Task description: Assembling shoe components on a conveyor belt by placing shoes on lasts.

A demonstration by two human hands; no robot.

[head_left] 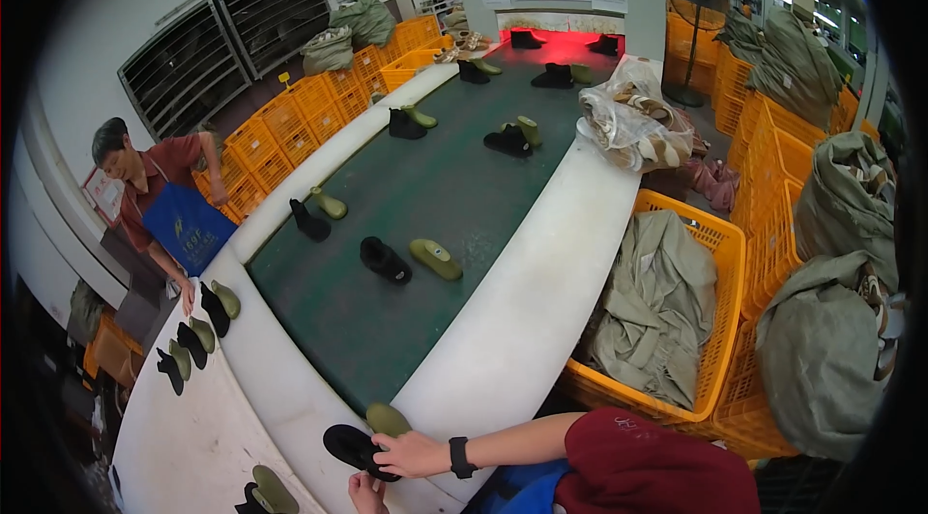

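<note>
A black boot upper [350, 444] lies flat on the white table edge — olive last [388, 418] beside it.

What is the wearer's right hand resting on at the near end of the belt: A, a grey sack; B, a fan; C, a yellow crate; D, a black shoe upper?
D: the right hand lies on the black shoe upper, beside an olive-green last.

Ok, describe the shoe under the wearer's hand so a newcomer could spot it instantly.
Start at the green conveyor belt running up the middle. At its near end, on the white rim, the right hand with a black wristband touches a black shoe. Unlike the other pairs, this one sits nearest the camera, under the fingers.
</note>
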